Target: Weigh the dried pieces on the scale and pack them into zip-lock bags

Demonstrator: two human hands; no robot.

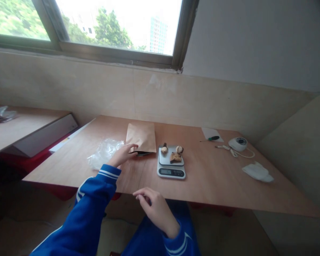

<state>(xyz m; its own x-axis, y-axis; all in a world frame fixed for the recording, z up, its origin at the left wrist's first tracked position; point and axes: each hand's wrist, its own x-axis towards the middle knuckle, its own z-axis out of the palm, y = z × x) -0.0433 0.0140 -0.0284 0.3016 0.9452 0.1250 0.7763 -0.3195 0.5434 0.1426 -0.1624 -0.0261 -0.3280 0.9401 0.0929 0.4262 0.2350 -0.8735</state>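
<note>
a wooden counter (216, 185) carries everything within reach, set below a window. on it, toward the back, a brown paper bag (141, 137) lies flat, its open end toward the person, probably so that the mouth can be reached without turning the bag. a crumpled clear plastic bag (102, 154) lies to its left, by the left forearm. just right of the paper bag is a kitchen scale (164, 160), its display facing the person, which seems meant for easy reading.

the left hand (124, 154) reaches over the counter with its fingers at the mouth of the paper bag, likely to steady or lift that edge; whether its grip is pinching the paper or only touching it, i cannot tell. the right hand (153, 206) hangs before the near edge, fingers loosely curled, its grip released, with nothing seen in it. on the scale's plate sit three brown-and-cream pieces (175, 157), slightly apart from one another, so the plate alone appears to bear them.

the inside of the paper bag is hidden but for a dark strip at the mouth. the left thumb is hard to make out, the display's figures are too small to read, and both sleeves run out of view below.
</note>
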